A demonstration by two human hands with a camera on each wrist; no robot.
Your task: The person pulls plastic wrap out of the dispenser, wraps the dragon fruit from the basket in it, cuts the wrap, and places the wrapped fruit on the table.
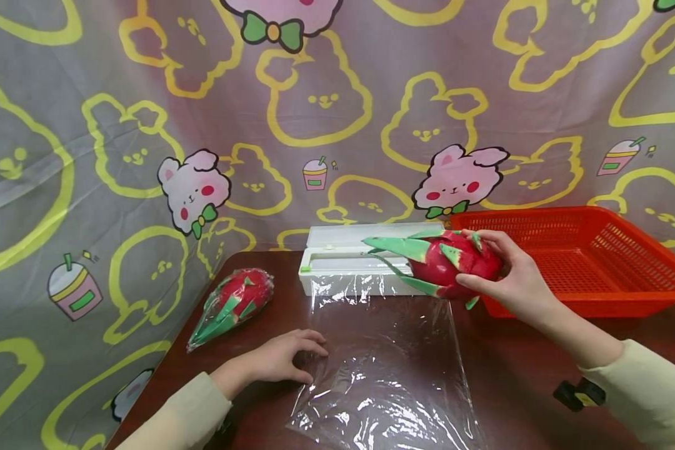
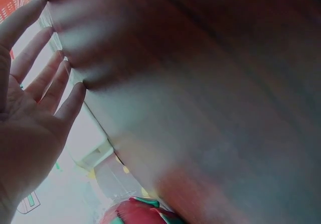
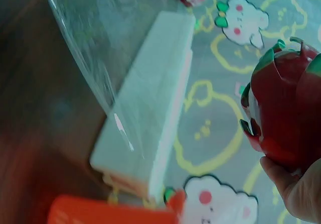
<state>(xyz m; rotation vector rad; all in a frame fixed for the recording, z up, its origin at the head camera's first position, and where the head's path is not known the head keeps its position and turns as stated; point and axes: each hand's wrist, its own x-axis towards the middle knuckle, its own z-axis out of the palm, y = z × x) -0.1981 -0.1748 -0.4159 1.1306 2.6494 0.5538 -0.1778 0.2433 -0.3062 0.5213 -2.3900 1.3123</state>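
Note:
In the head view my right hand (image 1: 520, 278) grips a red dragon fruit (image 1: 455, 262) by its rounded end, its green leaf tips pointing left, above the table. My left hand (image 1: 281, 357) rests at the left edge of a sheet of clear plastic wrap (image 1: 382, 369), fingers spread and fingertips down on the table in the left wrist view. The wrap runs toward me from a white wrap dispenser box (image 1: 349, 284) with its lid raised. A second dragon fruit (image 1: 239, 303), covered in clear wrap, lies left of the box.
An orange-red plastic basket (image 1: 647, 294) stands at the back right of the dark brown table (image 1: 517, 400). Behind everything hangs a grey curtain (image 1: 365, 81) with cartoon prints. A small black and yellow object (image 1: 579, 395) shows by the right sleeve.

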